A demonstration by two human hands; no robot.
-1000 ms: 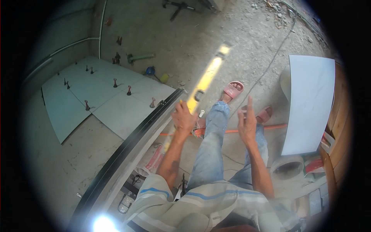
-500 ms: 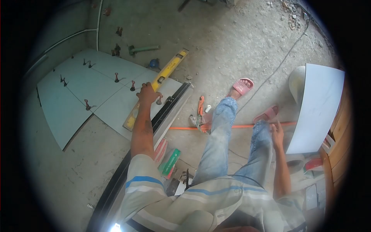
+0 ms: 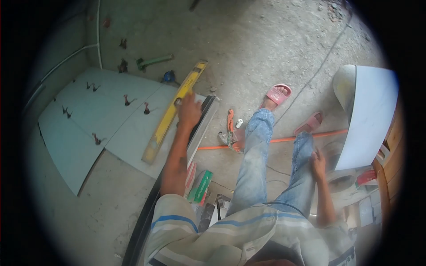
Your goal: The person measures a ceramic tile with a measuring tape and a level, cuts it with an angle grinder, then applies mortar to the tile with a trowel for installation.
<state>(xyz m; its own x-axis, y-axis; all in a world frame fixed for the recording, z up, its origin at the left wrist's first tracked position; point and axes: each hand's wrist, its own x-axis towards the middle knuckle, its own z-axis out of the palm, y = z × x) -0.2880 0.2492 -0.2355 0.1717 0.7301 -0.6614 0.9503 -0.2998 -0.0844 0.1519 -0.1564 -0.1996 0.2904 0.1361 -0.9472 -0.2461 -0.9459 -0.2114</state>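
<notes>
My left hand [image 3: 189,111], smeared by motion, is at the right edge of a yellow spirit level [image 3: 166,124]. Its fingers are too blurred to tell whether they grip anything. The level lies slantwise across large pale tiles [image 3: 97,108] on the floor. Small red-topped tile leveling clips [image 3: 146,108] stand along the joints. Just right of that hand runs a long black and silver rail [image 3: 202,119]. My right hand [image 3: 318,165] rests on the knee of my jeans [image 3: 306,177], fingers stretched out, holding nothing.
A green-handled hammer [image 3: 155,61] and a blue object [image 3: 168,76] lie beyond the tiles. An orange cord [image 3: 284,139] crosses the floor by my pink sandals [image 3: 278,95]. A green box [image 3: 202,186] stands beside the rail. A white sheet [image 3: 370,115] leans at right.
My left hand has shifted off the spirit level's face to its right edge. The view has tilted slightly. My right hand has settled lower against the knee.
</notes>
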